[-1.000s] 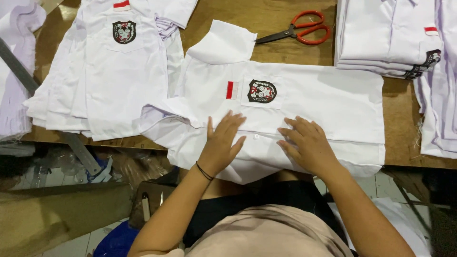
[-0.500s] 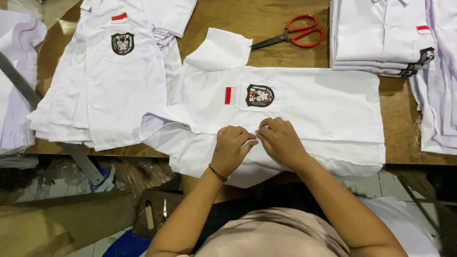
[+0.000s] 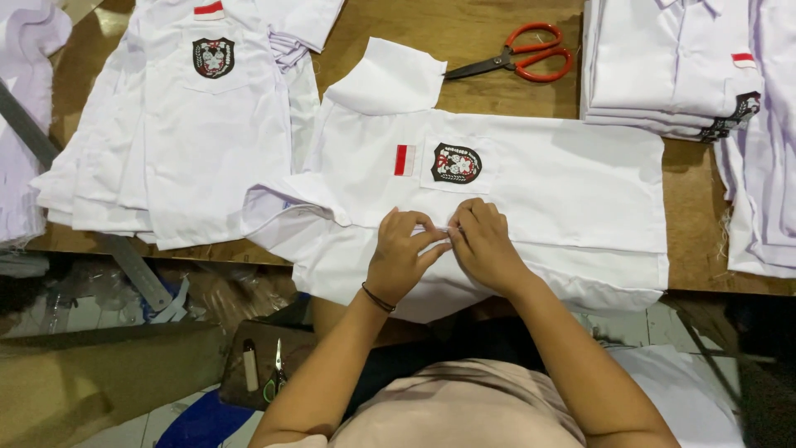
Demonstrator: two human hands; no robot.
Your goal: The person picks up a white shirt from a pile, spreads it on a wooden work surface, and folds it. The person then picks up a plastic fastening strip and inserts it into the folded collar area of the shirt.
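Observation:
A white shirt (image 3: 564, 182) lies flat across the wooden table (image 3: 464, 33), collar to the left, with a small red-and-white patch and a dark crest badge (image 3: 455, 163) on its chest pocket. Both hands meet over the shirt's front opening just below the pocket. My left hand (image 3: 402, 257), a dark band on its wrist, pinches the fabric edge with fingertips. My right hand (image 3: 483, 245) pinches the same spot from the other side, its fingertips touching those of the left. What sits between the fingertips is too small to make out.
Red-handled scissors (image 3: 522, 60) lie at the back of the table. A pile of white shirts (image 3: 191, 141) sits to the left, a folded stack (image 3: 663, 66) to the right. A small tray with snips (image 3: 261, 373) rests below the table edge.
My hands were spread flat on the shirt a second ago; they have drawn together and now pinch the front edge below the pocket.

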